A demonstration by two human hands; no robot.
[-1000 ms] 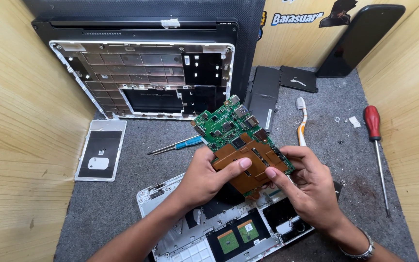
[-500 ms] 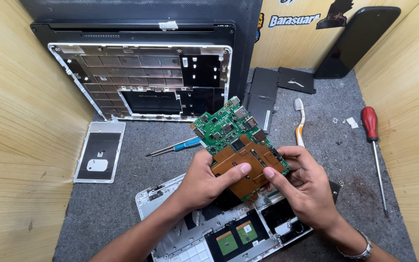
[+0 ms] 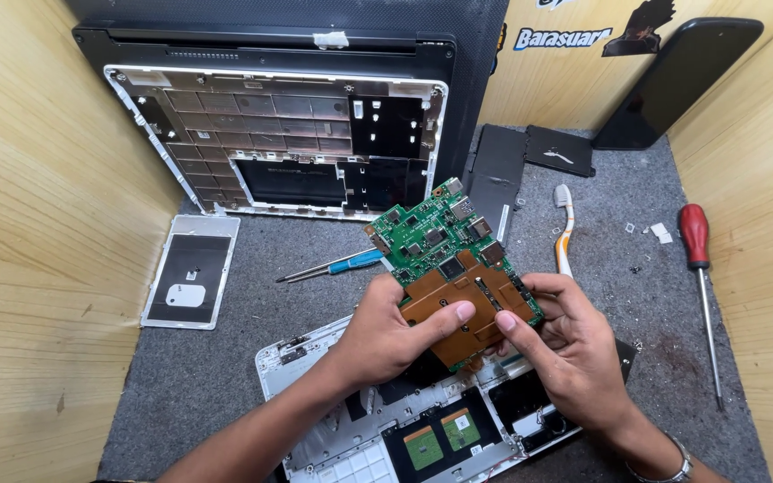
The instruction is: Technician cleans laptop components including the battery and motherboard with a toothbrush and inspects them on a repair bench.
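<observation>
Green circuit board [image 3: 452, 268] held tilted above the open laptop shell [image 3: 333, 438], long axis running away from the person; left hand [image 3: 386, 335] and right hand [image 3: 574, 353] both grip its near, copper-taped end.

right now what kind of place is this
Probably an electronics repair bench. Both hands, left hand and right hand, hold a green circuit board over an opened laptop base, with a red-handled screwdriver on the grey mat.
</observation>
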